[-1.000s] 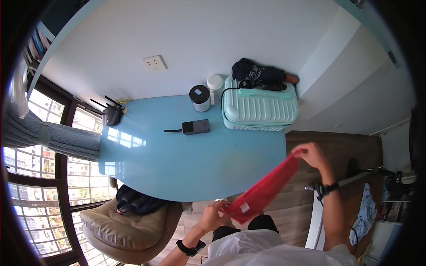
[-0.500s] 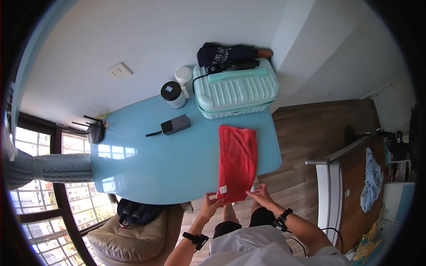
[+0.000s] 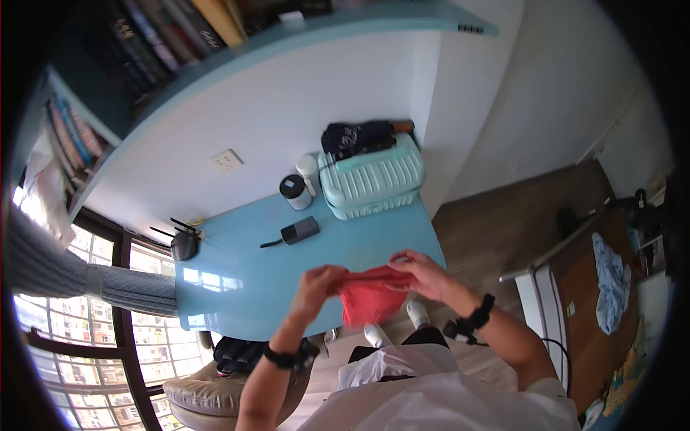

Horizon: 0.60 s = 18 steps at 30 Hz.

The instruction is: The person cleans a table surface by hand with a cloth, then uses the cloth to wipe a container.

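A red cloth [image 3: 371, 298], which looks like a small towel, hangs between my two hands in front of the light-blue table [image 3: 244, 287]. My left hand [image 3: 316, 289] is closed on its upper left corner. At the upper right, my right hand [image 3: 422, 276] grips the other end, with fingers bent over the edge. The top edge is bunched and slightly blurred, and the lower part hangs loose above the floor by my feet.
At the table's back stand a mint-green hard case [image 3: 375, 176], a dark folded umbrella [image 3: 359, 136] on it, and a black-lidded canister [image 3: 295, 191]. A dark grey device with a strap [image 3: 300, 230] lies mid-table. A router [image 3: 185, 244] is left; a padded chair [image 3: 208, 402] stands front left.
Both hands have lifted the red cloth off the table, raising its edge; it now hangs down, gathered shorter. The view has tilted up, bringing shelves with books into sight.
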Available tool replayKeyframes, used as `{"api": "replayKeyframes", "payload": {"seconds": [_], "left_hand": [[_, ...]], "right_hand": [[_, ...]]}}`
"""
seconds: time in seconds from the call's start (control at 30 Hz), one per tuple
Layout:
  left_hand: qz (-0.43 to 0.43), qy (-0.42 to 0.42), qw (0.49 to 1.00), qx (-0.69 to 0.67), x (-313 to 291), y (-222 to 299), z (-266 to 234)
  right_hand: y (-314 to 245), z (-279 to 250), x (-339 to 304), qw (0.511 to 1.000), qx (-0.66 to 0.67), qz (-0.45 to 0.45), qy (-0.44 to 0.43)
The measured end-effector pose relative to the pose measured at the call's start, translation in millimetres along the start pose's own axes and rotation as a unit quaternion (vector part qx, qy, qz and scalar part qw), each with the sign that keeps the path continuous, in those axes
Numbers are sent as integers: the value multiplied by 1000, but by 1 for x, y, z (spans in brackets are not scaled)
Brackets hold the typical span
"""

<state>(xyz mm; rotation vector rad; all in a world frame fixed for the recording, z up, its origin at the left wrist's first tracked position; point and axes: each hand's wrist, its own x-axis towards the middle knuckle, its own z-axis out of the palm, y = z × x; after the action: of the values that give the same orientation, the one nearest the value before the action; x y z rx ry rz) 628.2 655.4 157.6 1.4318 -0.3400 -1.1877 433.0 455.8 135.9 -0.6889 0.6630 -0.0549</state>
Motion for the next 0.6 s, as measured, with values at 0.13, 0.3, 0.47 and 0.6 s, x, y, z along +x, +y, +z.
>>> {"api": "replayKeyframes", "payload": {"seconds": [0.13, 0.3, 0.47, 0.6], "left_hand": [[48, 16, 999, -16, 26, 74, -17], [113, 46, 992, 2, -15, 111, -18], [43, 57, 995, 63, -38, 43, -22], [24, 9, 998, -50, -27, -77, -46]], "right_hand": [[-63, 39, 32, 997, -60, -28, -30], [-97, 84, 8, 950, -261, -152, -76], [-51, 50, 11, 905, -347, -215, -117], [30, -25, 39, 846, -492, -172, -116]]}}
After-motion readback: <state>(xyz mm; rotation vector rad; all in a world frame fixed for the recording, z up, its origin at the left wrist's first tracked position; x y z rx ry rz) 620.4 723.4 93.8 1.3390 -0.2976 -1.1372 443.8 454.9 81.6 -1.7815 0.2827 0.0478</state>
